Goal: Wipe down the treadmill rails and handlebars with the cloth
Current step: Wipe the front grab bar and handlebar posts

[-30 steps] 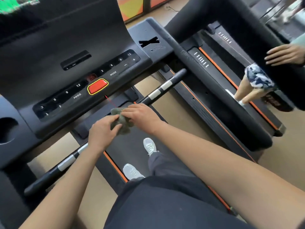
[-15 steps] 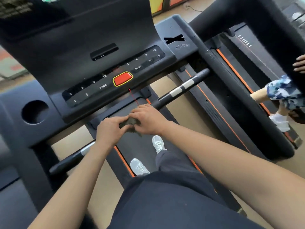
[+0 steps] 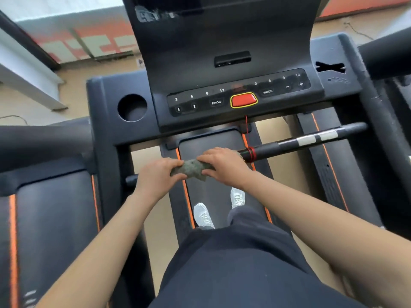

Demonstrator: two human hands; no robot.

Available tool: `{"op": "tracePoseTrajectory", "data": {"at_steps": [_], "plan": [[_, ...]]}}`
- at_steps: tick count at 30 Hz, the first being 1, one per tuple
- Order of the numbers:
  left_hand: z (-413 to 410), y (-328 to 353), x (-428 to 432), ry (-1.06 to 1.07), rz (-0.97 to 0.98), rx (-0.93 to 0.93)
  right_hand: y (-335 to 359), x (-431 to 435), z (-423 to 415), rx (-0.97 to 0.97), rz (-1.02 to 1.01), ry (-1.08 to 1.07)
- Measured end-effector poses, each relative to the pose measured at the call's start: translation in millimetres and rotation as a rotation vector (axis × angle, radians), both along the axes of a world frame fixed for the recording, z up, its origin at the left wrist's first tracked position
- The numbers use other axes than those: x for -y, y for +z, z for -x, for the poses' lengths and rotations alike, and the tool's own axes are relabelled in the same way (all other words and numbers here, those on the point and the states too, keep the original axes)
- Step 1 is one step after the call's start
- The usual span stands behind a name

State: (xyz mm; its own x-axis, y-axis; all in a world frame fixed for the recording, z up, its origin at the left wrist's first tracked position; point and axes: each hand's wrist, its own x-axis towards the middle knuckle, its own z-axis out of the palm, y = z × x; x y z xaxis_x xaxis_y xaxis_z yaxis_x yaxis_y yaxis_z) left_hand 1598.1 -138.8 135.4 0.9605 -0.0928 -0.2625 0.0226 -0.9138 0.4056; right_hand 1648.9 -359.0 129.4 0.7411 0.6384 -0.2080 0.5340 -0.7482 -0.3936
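A grey-green cloth [image 3: 192,168] is wrapped over the middle of the black front handlebar [image 3: 289,144], which runs across below the console. My left hand [image 3: 156,176] grips the cloth's left end on the bar. My right hand [image 3: 222,166] grips its right end, fingers curled round cloth and bar. To the right of my hands the bar shows silver sensor bands and a red cord wound round it. The bar's left part is mostly hidden by my hands.
The console [image 3: 240,94] with its red stop button [image 3: 243,100] and a cup holder [image 3: 132,107] sits just above the bar. Thick side rails [image 3: 40,143] reach out left and right. My white shoes [image 3: 203,215] stand on the belt below. Neighbouring treadmills flank both sides.
The view has swung left, so the console now sits centred. Both hands stay on the cloth at the bar's middle, and the other person at the right is out of view.
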Motion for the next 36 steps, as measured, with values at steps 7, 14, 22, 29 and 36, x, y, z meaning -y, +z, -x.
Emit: {"op": "tracePoseTrajectory", "data": {"at_steps": [7,14,22,29,36], "plan": [[23,10,-51,0.046,-0.155,0.046,-6,-61,10,-0.023,-0.060,0.105],[32,18,-83,-0.085,-0.290,0.087,-7,-111,20,-0.058,-0.126,0.163],[41,11,-87,-0.125,-0.436,0.172,-11,-99,20,-0.002,-0.038,0.162],[41,8,-51,-0.085,-0.350,0.219,-12,-58,20,0.112,-0.074,0.143],[32,-17,5,-0.030,-0.147,0.278,-16,6,14,0.174,-0.103,0.034]]}}
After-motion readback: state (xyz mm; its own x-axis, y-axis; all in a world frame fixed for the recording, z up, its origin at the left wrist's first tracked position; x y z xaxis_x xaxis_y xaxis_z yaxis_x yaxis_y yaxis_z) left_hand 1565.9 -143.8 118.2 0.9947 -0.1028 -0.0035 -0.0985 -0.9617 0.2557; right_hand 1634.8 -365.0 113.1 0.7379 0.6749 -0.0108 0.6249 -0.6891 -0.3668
